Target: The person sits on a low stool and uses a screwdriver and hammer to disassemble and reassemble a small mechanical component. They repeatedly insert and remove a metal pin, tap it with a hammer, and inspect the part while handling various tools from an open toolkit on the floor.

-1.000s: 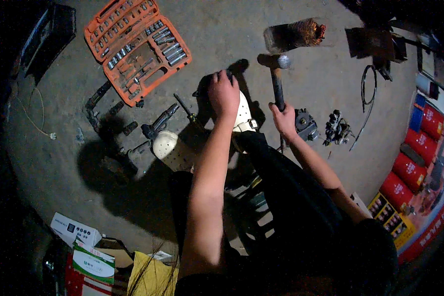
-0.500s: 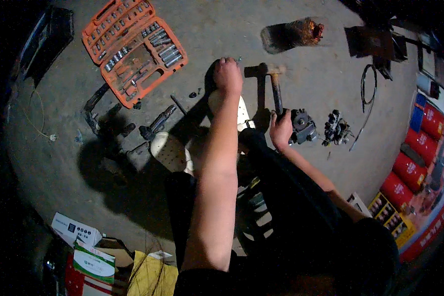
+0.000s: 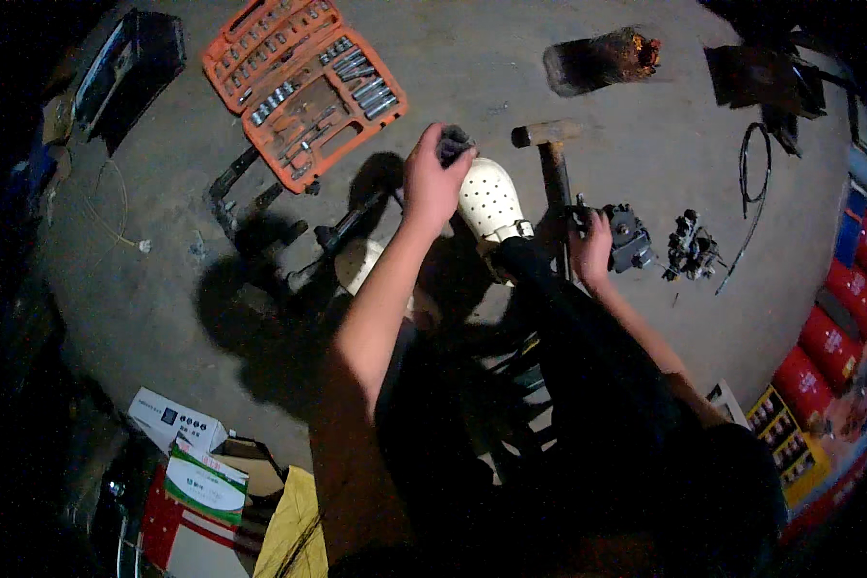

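My left hand (image 3: pixel 430 183) is closed on a dark, rounded, ridged piece (image 3: pixel 454 145), held above the toe of a cream clog (image 3: pixel 487 197) on my right foot. A hammer (image 3: pixel 552 166) reaches along the floor just right of that clog, its head pointing away from me. Beside its handle, my right hand (image 3: pixel 592 248) has its fingers curled around something small and dark that I cannot make out. A dark metal mechanical part (image 3: pixel 628 239) lies directly right of this hand. The second clog (image 3: pixel 359 264) is partly behind my left forearm.
An orange socket-set case (image 3: pixel 303 91) lies open at the far left. Dark metal tools (image 3: pixel 342 226) lie near my left foot. Another mechanical part (image 3: pixel 694 248) and a black cable (image 3: pixel 753 183) are to the right, red canisters (image 3: pixel 843 332) at the edge, boxes (image 3: pixel 202 482) at lower left.
My left hand has drawn back and turned, bringing the dark piece into view. My right hand has shifted off the hammer handle to its right side. The view has swung left.
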{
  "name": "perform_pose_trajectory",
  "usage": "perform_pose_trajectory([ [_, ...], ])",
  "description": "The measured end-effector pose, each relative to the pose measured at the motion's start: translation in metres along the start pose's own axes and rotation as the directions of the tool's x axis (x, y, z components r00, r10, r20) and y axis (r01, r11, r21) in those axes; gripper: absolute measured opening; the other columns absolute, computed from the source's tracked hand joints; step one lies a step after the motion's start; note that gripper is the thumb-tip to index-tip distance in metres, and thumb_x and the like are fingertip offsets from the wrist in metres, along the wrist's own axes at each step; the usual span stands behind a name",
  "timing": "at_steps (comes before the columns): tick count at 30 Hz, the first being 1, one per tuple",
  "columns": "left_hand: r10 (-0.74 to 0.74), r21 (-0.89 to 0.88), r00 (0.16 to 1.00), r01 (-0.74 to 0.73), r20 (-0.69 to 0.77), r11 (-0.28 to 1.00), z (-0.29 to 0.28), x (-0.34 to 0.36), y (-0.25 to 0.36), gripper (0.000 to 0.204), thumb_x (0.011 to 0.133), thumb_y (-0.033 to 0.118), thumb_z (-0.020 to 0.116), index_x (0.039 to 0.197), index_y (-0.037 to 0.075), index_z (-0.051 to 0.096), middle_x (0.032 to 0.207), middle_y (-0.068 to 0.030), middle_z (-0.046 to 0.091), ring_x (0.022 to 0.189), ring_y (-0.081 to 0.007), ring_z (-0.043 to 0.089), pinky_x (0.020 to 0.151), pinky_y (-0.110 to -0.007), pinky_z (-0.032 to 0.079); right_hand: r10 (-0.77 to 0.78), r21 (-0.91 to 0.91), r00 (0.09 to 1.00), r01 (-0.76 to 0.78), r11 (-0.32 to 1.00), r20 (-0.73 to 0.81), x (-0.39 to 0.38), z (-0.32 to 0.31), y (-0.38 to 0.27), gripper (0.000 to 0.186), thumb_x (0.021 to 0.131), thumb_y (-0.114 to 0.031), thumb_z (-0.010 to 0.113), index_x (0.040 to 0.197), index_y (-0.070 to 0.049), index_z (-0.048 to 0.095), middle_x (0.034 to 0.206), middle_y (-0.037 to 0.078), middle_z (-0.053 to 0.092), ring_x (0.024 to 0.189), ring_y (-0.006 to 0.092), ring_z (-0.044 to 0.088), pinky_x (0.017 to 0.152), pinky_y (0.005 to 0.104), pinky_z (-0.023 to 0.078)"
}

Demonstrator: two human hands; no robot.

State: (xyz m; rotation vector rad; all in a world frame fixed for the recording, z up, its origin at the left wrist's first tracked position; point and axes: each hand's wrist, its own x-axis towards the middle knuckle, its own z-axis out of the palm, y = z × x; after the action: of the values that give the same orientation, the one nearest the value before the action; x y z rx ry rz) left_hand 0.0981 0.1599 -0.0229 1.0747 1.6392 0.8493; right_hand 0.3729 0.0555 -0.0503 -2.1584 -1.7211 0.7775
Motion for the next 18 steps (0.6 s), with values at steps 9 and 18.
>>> perform_pose_trajectory([
  [9, -0.092, -0.064, 0.991, 0.086, -0.096, 0.994, -0.052, -0.079, 0.032, 0.04, 0.079, 0.004, 0.065, 0.113, 0.001, 0.044, 0.096, -0.0121, 0.061, 0.086, -0.0202, 0.061, 0.078, -0.031, 0.047, -0.349, 0.622, 0.808, -0.027, 0.782, 0.474, 0.05, -0.012, -0.178, 0.027, 0.084, -0.014, 0.062, 0.106, 0.002, 0.058, 0.097, 0.01, 0.062, 0.089, 0.0136, 0.056, 0.081, 0.0277, 0.044],
  [18, -0.195, -0.494, 0.979, 0.143, -0.055, 0.858, -0.063, -0.097, 0.001, 0.04, 0.079, 0.001, 0.065, 0.113, -0.001, 0.042, 0.091, -0.0082, 0.059, 0.083, -0.0145, 0.057, 0.074, -0.026, 0.048, -0.385, 0.561, 0.643, -0.085, 0.824, 0.662, 0.044, 0.01, -0.199, 0.016, 0.087, -0.012, 0.058, 0.095, 0.001, 0.061, 0.085, 0.002, 0.061, 0.08, 0.008, 0.053, 0.075, 0.0255, 0.044],
])
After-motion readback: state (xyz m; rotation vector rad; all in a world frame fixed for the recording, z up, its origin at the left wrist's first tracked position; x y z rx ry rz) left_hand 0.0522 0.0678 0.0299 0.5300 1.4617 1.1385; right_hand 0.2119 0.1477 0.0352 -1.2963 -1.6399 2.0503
